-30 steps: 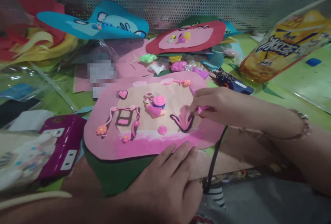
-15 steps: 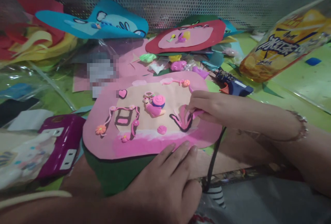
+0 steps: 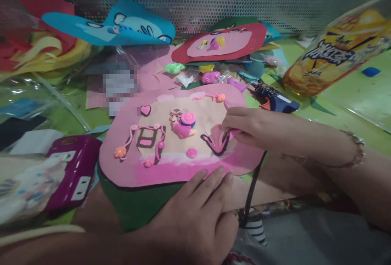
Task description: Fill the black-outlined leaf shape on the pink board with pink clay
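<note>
Pink collage [image 3: 175, 146] lies just beyond the open, flattened left hand [image 3: 201, 212] and under the right hand [image 3: 244, 126], whose curled fingers hide any grip; pressing too hard could squash the leaf motif [image 3: 215, 144].

From here, the rounded pink paper sheet [image 3: 119, 171] looks matt, its pink clay-like snail [image 3: 182, 129] smooth, the purple plastic case [image 3: 75, 169] at left glossy, the far perforated grey panel [image 3: 195, 0] metallic.

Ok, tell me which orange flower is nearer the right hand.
The upper-right flower on the pink paper; the lower-left flower lies beyond the snail.
</note>
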Demonstrator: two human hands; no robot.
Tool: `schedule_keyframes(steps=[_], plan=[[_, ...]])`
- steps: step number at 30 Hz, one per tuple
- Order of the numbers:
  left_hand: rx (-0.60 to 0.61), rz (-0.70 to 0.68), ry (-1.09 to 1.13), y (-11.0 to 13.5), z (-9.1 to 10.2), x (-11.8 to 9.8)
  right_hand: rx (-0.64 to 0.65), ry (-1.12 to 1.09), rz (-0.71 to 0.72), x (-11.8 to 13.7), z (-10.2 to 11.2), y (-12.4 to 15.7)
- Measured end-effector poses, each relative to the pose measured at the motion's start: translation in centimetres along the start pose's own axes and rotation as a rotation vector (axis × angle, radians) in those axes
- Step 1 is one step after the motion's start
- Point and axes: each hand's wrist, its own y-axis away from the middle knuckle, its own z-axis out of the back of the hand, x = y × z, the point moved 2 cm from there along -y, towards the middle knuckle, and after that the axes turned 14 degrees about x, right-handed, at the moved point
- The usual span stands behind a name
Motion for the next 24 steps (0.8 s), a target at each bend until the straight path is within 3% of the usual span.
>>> schedule_keyframes(steps=[7, 11, 24], plan=[[-0.085, 0.023, -0.026, 0.1, -0.5, -0.1, -0.004, -0.002, -0.028, 0.3, 0.2, -0.1], [-0.005, 0.019, -0.018, 0.1, -0.5, -0.2, -0.010, -0.007, -0.031, 0.8, 0.7, -0.1], [-0.011, 0.012, -0.012, 0.1, 0.0, 0.0, 0.009, 0.161, 0.022, 0.9, 0.7, 0.3]])
